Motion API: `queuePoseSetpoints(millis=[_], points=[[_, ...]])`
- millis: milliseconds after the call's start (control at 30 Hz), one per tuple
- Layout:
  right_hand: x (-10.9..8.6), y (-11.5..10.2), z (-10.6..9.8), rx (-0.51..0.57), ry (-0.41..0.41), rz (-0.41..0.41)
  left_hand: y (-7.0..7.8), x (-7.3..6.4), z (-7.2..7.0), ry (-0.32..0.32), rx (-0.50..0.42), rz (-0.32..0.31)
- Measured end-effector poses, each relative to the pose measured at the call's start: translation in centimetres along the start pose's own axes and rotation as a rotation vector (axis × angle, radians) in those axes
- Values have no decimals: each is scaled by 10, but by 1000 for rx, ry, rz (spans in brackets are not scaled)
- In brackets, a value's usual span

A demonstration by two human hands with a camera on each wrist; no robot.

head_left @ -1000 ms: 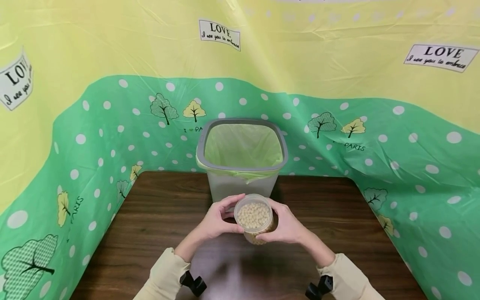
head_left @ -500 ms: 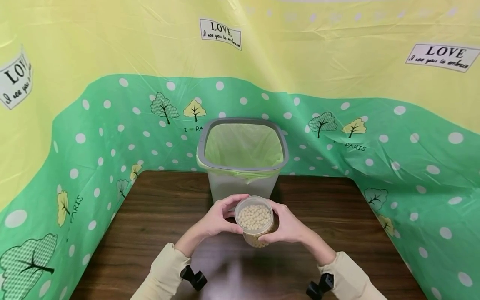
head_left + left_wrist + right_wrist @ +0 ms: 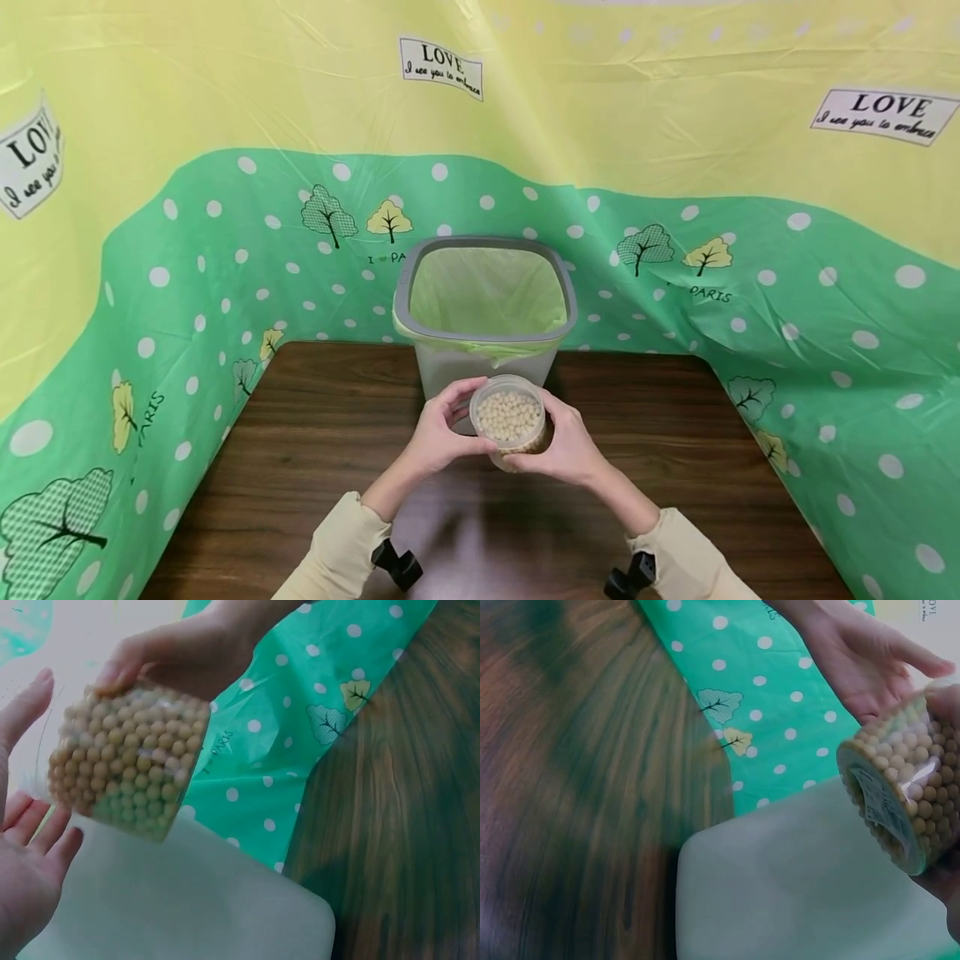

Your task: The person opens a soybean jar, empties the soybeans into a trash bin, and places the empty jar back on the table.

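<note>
A clear round plastic jar (image 3: 508, 417) full of small beige balls, like soybeans, is held above the table between both hands. I cannot tell whether a clear lid covers its top. My left hand (image 3: 438, 429) grips the left side near the rim, thumb in front. My right hand (image 3: 567, 446) grips the right side, its thumb across the lower front. In the left wrist view the jar (image 3: 131, 757) looks tilted, with my right hand (image 3: 191, 656) behind it. The right wrist view shows a printed label on the jar's base (image 3: 885, 806).
A grey bin (image 3: 480, 367) with a green liner bag (image 3: 487, 292) stands just beyond the jar, its top uncovered. Dark wood tabletop (image 3: 315, 467) lies beneath. Green and yellow printed cloth (image 3: 225, 217) hangs behind and at both sides.
Over the last half second both hands have moved the jar slightly up in the head view, toward the bin. Before that it dipped a little. The bin has stayed put.
</note>
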State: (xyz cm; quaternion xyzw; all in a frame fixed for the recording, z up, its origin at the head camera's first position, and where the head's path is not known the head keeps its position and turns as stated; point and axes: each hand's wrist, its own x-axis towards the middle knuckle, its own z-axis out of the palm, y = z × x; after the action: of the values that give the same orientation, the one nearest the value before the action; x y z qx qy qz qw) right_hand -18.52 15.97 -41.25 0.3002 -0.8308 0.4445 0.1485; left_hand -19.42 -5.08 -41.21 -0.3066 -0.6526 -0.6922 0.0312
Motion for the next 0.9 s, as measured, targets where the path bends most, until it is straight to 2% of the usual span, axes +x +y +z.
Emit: queuePoseSetpoints(millis=[67, 133, 200, 300, 433, 667, 900], points=[[0, 0, 1, -18, 21, 4, 1, 1, 1, 35, 2, 8], [2, -10, 0, -36, 33, 13, 4, 2, 1, 67, -3, 8], [3, -20, -2, -48, 36, 23, 6, 2, 0, 84, -16, 13], [1, -20, -2, -66, 36, 37, 8, 2, -4, 100, -21, 14], [-3, 1, 0, -85, 35, 27, 6, -1, -12, 118, -4, 9], [-6, 9, -11, -88, 29, 24, 0, -11, -34, 156, 57, -45], [-11, 14, -20, -125, 42, 50, -9, -28, -57, 194, 124, -43]])
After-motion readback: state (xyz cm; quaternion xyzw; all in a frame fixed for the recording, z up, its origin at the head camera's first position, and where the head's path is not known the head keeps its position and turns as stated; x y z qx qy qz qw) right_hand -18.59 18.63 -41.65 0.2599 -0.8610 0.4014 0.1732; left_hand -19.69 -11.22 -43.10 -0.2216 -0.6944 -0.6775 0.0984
